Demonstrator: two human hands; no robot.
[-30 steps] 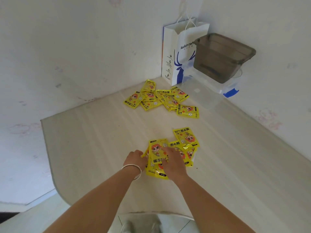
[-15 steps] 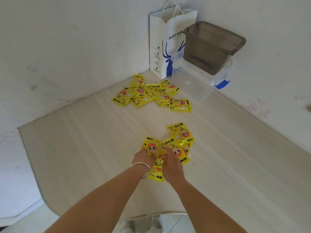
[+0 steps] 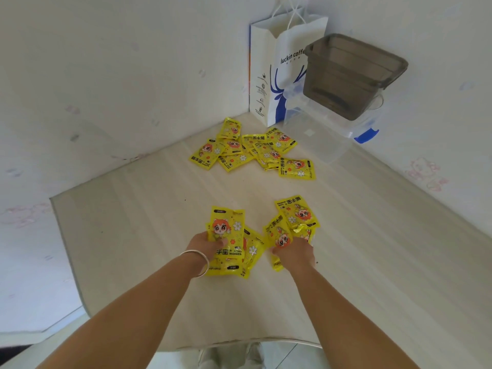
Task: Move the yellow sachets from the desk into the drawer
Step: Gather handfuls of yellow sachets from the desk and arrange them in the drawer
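On the pale wooden tabletop (image 3: 133,235) we count three clusters of yellow sachets. About nine lie overlapping in the far heap (image 3: 253,150) near the corner. At the near edge our left bunch (image 3: 230,243) shows roughly four or five, though overlap keeps us from an exact figure. The right bunch (image 3: 291,227) holds about four, one lying flat at its far end.

In the corner we see one white paper bag (image 3: 277,75) with blue deer artwork standing upright against the wall. Just beside it sits one clear plastic box (image 3: 319,139) with a blue clip. One smoky grey tub (image 3: 351,73) rests tilted on top of that box. The far heap lies just in front of the bag and box, and nothing stands between it and us.

Our left hand (image 3: 205,246), with a pale bangle (image 3: 197,259) on the wrist, curls around the left bunch, thumb on the top sachet. Our right hand (image 3: 295,253) lies knuckles-up over the near end of the right bunch; its fingers are hidden, so we cannot tell whether it grips them. The two bunches sit apart with bare wood between them.
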